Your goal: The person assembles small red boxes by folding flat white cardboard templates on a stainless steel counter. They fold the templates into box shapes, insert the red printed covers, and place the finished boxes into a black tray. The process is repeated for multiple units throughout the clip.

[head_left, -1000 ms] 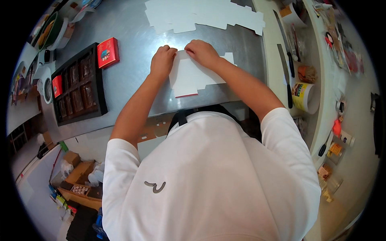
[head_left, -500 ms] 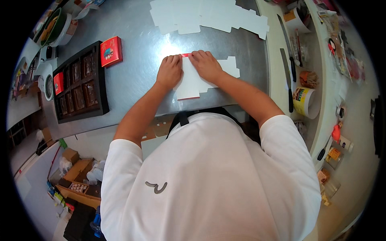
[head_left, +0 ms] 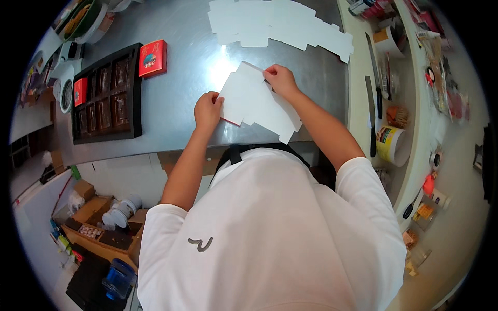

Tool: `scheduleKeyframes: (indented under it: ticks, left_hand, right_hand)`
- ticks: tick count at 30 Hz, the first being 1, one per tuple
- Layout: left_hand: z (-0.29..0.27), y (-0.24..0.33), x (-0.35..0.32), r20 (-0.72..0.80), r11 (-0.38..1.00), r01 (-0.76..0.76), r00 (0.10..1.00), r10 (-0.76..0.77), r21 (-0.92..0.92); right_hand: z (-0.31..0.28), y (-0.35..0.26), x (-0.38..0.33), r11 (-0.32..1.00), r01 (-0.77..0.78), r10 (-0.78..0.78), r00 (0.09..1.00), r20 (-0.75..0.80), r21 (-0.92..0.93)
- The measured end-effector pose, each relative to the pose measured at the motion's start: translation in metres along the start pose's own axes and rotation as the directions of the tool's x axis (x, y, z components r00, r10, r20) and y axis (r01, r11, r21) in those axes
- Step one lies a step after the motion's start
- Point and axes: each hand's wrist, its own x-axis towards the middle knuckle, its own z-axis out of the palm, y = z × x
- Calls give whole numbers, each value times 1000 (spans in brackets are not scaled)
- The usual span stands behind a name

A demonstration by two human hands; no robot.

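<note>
Over steel counter (head_left: 181, 109), both hands apart, left hand (head_left: 207, 110) and right hand (head_left: 280, 80) pinching white flat carton blank (head_left: 254, 101)

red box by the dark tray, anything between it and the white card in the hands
Only bare steel table between the red box and the white card blank, per the head view.

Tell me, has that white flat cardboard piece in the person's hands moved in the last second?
Yes. The white cardboard blank has been lifted and tilted off the steel table, held by the left hand and right hand.

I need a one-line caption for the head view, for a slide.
Both hands, left hand and right hand, hold a flat white carton blank above a steel table.
</note>
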Motion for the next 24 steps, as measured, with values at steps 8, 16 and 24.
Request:
scheduleKeyframes:
  ticks: [8,16,24]
  left_hand:
    - [-3,8,0,-32,992,-61,997,65,114]
    - [4,-1,-6,-7,807,-422,884,467,413]
    - [15,22,-42,208,660,-481,868,451,577]
  right_hand:
    - [27,-53,13,370,848,-762,511,397,-381]
    - [33,-54,16,311,879,-694,470,545,-363]
    - [33,-18,-30,426,812,-773,556,307,-398]
